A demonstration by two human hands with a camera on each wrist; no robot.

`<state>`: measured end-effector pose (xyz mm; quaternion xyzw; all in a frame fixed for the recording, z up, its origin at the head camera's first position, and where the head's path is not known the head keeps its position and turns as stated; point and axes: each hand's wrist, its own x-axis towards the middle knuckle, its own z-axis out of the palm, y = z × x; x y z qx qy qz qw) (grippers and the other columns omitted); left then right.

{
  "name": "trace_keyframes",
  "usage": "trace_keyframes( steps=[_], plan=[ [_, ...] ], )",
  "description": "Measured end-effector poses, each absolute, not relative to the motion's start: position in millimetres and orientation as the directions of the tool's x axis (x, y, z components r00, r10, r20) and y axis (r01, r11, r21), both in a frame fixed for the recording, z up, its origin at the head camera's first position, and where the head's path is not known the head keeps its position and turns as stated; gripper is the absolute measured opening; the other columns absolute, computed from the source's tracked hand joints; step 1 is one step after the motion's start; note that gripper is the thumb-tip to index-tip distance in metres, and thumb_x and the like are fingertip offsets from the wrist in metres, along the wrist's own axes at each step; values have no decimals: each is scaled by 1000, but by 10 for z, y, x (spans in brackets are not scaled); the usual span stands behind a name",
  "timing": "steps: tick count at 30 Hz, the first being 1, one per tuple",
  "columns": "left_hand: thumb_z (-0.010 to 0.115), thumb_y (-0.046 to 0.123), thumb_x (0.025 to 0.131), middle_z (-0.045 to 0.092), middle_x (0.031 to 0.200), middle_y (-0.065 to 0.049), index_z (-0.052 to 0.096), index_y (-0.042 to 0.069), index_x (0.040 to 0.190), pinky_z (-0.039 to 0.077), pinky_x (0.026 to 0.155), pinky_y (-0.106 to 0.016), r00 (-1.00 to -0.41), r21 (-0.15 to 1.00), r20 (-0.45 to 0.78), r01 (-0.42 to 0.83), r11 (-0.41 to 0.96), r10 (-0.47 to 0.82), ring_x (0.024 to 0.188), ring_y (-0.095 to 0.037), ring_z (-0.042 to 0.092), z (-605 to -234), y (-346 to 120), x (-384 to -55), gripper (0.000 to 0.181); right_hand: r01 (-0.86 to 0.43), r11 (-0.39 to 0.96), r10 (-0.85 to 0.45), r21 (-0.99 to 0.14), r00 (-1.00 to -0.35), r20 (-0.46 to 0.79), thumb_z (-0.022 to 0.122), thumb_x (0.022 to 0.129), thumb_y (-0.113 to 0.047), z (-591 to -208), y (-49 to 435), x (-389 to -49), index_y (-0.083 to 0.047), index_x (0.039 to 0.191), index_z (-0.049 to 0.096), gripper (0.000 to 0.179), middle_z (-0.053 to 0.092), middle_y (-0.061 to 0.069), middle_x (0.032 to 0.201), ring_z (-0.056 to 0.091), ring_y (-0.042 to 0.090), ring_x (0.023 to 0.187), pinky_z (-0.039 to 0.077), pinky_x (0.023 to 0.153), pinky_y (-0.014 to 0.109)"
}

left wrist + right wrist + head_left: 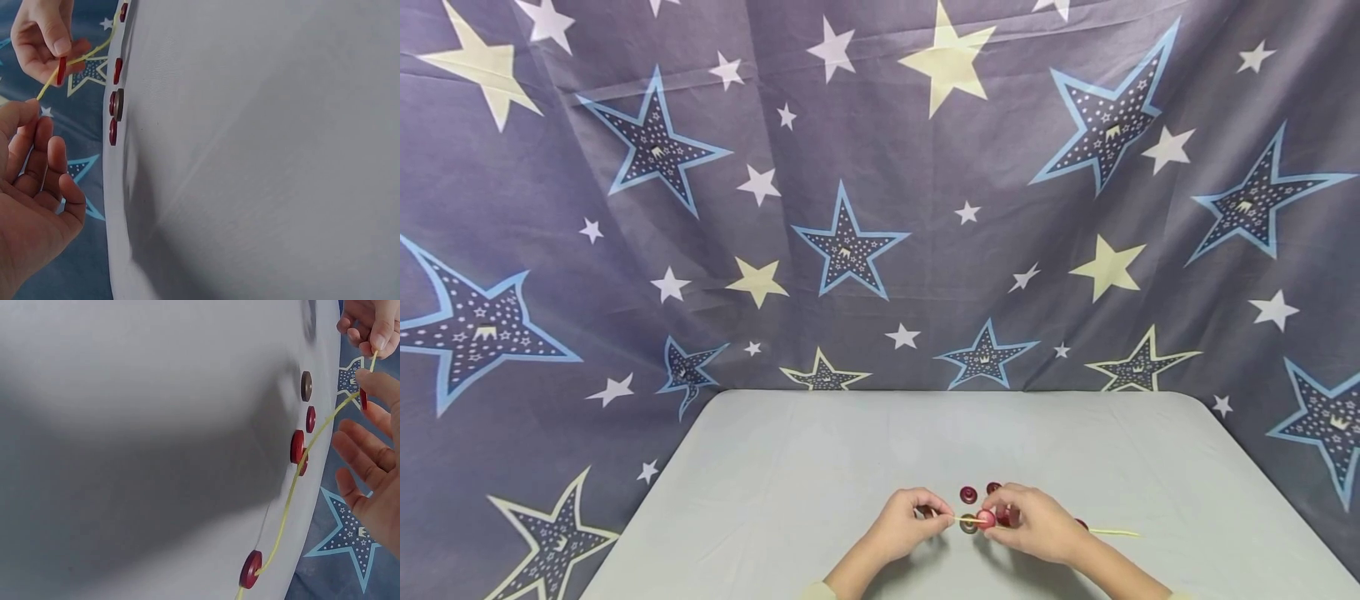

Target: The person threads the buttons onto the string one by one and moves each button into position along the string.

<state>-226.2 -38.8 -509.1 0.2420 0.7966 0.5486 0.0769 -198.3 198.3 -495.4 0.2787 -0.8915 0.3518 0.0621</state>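
Between the thumb and forefinger of my left hand [910, 523] is the end of a yellow cord [289, 500]. My right hand [1036, 523] pinches a round red button [986, 520] by its edge, and the cord passes through it. Both hands are raised above the table, close together. From the held button the cord trails down to another red button [251, 569], also strung on it and lying on the table. Its tail extends past that button to the right.
Loose on the white-covered table [820, 450] lie a brown button [306, 386] and several red buttons [968, 495], near and partly behind the right hand. A dark star-patterned curtain [880, 150] hangs behind the table and along its sides.
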Motion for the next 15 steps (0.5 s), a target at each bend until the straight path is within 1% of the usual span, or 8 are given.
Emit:
trace_keyframes(
  steps=[9, 15],
  plan=[
    [73, 17, 78, 66, 72, -3, 70, 7, 81, 43, 59, -16, -872, 911, 146, 302, 280, 468, 64, 2, 50, -5104, -392, -2265, 10, -528, 597, -440, -604, -845, 304, 75, 77, -22, -4954, 2010, -1974, -21, 91, 65, 17, 59, -14, 79, 55, 4, 70, 46, 62, 22],
    [74, 18, 78, 66, 72, -4, 71, 8, 80, 42, 58, -16, -877, 918, 132, 284, 278, 461, 63, 1, 50, -5089, -395, -2252, 11, -560, 593, -436, -578, -827, 354, 75, 76, -20, -4989, 2038, -1982, -21, 89, 65, 16, 58, -15, 78, 56, 6, 70, 46, 62, 22]
  ],
)
